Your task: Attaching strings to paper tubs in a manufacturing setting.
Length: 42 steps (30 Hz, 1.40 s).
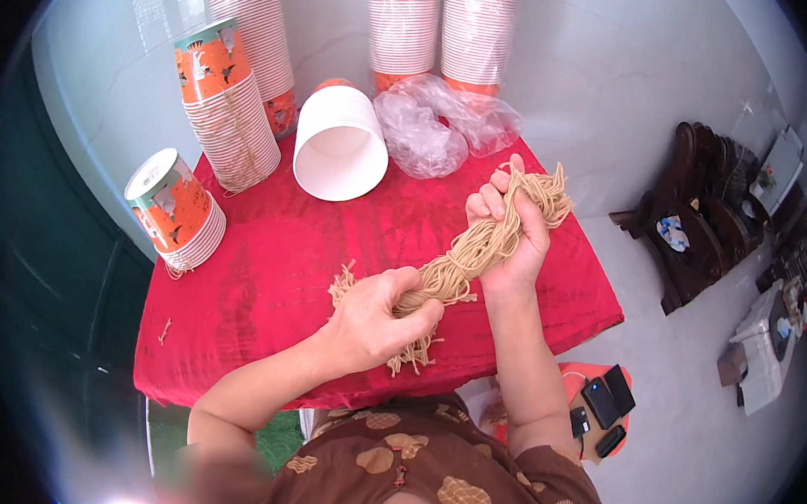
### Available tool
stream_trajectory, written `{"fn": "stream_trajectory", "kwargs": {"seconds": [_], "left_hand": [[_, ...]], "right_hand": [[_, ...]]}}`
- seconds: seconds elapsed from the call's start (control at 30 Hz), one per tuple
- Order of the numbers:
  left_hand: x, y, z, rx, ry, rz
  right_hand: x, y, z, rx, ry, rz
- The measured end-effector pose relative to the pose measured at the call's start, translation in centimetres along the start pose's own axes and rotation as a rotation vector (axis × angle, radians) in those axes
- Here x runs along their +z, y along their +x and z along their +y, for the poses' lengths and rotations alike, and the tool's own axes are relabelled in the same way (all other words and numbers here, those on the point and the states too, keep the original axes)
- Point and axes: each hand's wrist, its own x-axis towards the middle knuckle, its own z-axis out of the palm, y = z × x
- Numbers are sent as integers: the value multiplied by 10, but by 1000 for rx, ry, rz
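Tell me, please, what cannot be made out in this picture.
All in the head view:
- cord bundle: its gripped parts, hidden by the left hand and right hand
- tall cup stacks: tops, cut off by the upper edge
- lying white cup: far end, mostly hidden by its own body
- brown patch at lower left: blurred

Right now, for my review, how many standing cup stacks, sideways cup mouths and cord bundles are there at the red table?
Standing cup stacks: 5
Sideways cup mouth: 1
Cord bundle, in left hand and right hand: 1
Total: 7
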Motion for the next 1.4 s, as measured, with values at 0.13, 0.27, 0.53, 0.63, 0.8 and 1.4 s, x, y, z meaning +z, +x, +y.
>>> {"fn": "stream_trajectory", "kwargs": {"seconds": [0.13, 0.27, 0.53, 0.63, 0.8, 1.4], "left_hand": [[5, -6, -6, 132, 111, -23], [11, -18, -20, 580, 461, -151], [14, -44, -18, 872, 473, -435], [-5, -35, -6, 1006, 353, -252], [-21, -11, 5, 938, 243, 198], [-11, 46, 14, 1, -478, 241]], "right_hand": [[1, 4, -4, -12, 38, -5], [17, 4, -5, -24, 27, 6], [16, 8, -13, 60, 125, -33], [16, 6, -11, 92, 137, -69], [17, 4, -3, 118, 60, -118], [13, -11, 8, 226, -126, -65]]}}
